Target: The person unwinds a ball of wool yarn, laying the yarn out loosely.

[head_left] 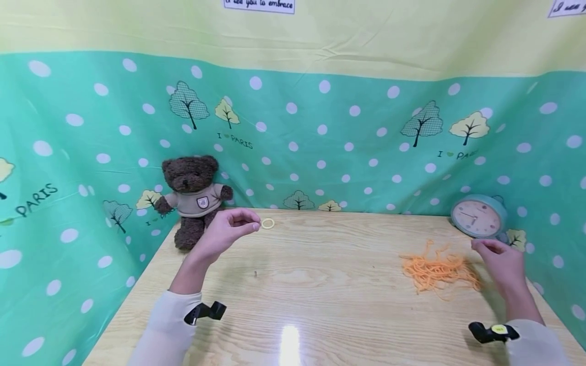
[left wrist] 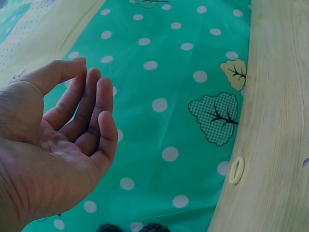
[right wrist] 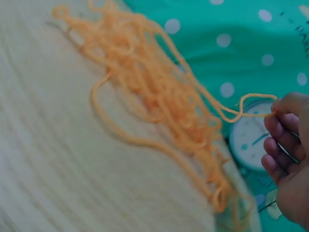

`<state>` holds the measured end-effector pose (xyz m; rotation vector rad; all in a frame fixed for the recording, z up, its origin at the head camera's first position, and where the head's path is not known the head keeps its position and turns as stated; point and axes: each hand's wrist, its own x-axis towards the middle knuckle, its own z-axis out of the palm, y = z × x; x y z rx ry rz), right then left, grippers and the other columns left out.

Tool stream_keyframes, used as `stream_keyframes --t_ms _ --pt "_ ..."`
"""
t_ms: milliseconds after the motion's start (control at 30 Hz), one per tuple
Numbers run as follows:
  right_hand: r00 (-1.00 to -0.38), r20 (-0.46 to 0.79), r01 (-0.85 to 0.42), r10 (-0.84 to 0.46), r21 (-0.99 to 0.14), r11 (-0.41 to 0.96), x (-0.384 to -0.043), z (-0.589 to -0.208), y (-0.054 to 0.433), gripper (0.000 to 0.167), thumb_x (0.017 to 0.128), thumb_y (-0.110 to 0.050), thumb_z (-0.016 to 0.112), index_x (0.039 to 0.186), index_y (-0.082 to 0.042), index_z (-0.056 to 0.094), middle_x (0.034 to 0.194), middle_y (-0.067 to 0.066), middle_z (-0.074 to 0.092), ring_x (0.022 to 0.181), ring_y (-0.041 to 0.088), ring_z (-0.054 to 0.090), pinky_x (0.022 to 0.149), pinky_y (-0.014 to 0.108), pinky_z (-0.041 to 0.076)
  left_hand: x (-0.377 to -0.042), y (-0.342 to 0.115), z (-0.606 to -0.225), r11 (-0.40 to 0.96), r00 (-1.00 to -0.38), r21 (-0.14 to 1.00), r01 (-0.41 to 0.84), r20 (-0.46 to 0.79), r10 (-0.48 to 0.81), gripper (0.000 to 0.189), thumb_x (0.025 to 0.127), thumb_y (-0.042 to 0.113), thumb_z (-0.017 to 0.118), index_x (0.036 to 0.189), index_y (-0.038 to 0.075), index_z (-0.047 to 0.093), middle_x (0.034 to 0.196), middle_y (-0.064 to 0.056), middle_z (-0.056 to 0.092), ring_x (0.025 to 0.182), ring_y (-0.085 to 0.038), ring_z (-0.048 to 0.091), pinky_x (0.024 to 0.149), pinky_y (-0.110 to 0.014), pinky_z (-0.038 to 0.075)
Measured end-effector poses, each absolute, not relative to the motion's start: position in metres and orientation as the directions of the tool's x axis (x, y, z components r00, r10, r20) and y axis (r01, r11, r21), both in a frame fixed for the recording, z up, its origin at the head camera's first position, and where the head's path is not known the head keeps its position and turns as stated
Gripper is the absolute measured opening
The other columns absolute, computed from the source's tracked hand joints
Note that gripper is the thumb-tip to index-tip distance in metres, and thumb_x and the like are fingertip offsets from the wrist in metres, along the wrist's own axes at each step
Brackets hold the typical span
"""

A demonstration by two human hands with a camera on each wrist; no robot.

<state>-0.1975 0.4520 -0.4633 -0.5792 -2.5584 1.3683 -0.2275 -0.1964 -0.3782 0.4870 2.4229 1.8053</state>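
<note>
My left hand [head_left: 229,229] is raised over the left side of the table, thumb and index fingertips close together, the other fingers loosely bent. I see nothing between them. In the left wrist view, a small pale yellow ring [left wrist: 242,168] lies on the table, apart from the left hand [left wrist: 67,130]. The head view places that ring [head_left: 273,223] just beyond the fingertips. On the right, a tangled heap of orange yarn [head_left: 435,269] lies on the wood. Beside it, my right hand [head_left: 503,262] pinches a looped strand of yarn [right wrist: 258,95] between thumb and index finger.
A dark brown teddy bear [head_left: 185,223] sits at the table's back left. At the back right stands a round teal alarm clock [head_left: 478,216], just behind the right hand. A green dotted cloth [head_left: 320,137] hangs behind the wooden table [head_left: 329,305].
</note>
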Motion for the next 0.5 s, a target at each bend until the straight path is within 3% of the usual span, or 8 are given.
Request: stream_keyframes --t_ms 100,200,333,400,500 --pt "-0.89 -0.031 0.282 0.456 -0.822 0.495 -0.197 -0.475 0.454 0.03 0.099 -0.051 0.062 0.104 -0.024 0.075 0.079 -0.041 0.053 0.08 -0.011 0.048 0.065 0.015 0.045 -0.228 -0.198 -0.379 0.266 -0.948 0.943 0.202 0.121 0.293 0.026 0.097 0.019 0.074 0.114 0.001 0.07 0.102 0.006 0.071 0.091 -0.01 0.067 0.084 -0.025 0.055" --pt "-0.869 -0.042 0.318 0.494 -0.812 0.49 -0.197 -0.479 0.455 0.035 0.1 -0.048 0.062 0.112 -0.017 0.075 0.079 -0.039 0.053 0.08 -0.009 0.048 0.065 0.015 0.046 -0.229 -0.199 -0.379 0.279 -0.95 0.938 0.205 0.122 0.289 0.026 0.097 0.019 0.073 0.115 0.0 0.07 0.103 0.005 0.07 0.091 -0.01 0.067 0.084 -0.026 0.055" --pt "-0.82 -0.032 0.381 0.571 -0.776 0.503 -0.203 -0.469 0.448 0.055 0.103 -0.047 0.053 0.136 -0.005 0.064 0.096 -0.016 0.058 0.088 0.005 0.049 0.065 0.019 0.044 -0.231 -0.202 -0.378 0.313 -0.951 0.927 0.207 0.116 0.287 0.028 0.098 0.023 0.072 0.116 0.002 0.07 0.107 0.001 0.07 0.094 -0.011 0.067 0.086 -0.026 0.055" --pt "-0.792 0.023 0.373 0.61 -0.772 0.514 -0.209 -0.459 0.439 0.057 0.103 -0.045 0.05 0.141 -0.004 0.061 0.099 -0.009 0.056 0.088 0.008 0.048 0.066 0.02 0.042 -0.234 -0.204 -0.376 0.335 -0.955 0.92 0.206 0.113 0.276 0.028 0.099 0.024 0.072 0.117 0.003 0.07 0.109 -0.002 0.07 0.095 -0.013 0.066 0.084 -0.026 0.054" --pt "-0.763 0.171 0.276 0.623 -0.786 0.554 -0.218 -0.436 0.419 0.049 0.103 -0.039 0.053 0.137 -0.006 0.066 0.092 -0.017 0.053 0.083 -0.001 0.045 0.069 0.019 0.039 -0.241 -0.207 -0.371 0.428 -0.956 0.871 0.243 0.14 0.257 0.024 0.1 0.025 0.07 0.117 0.008 0.071 0.11 -0.006 0.071 0.094 -0.016 0.065 0.081 -0.029 0.054"
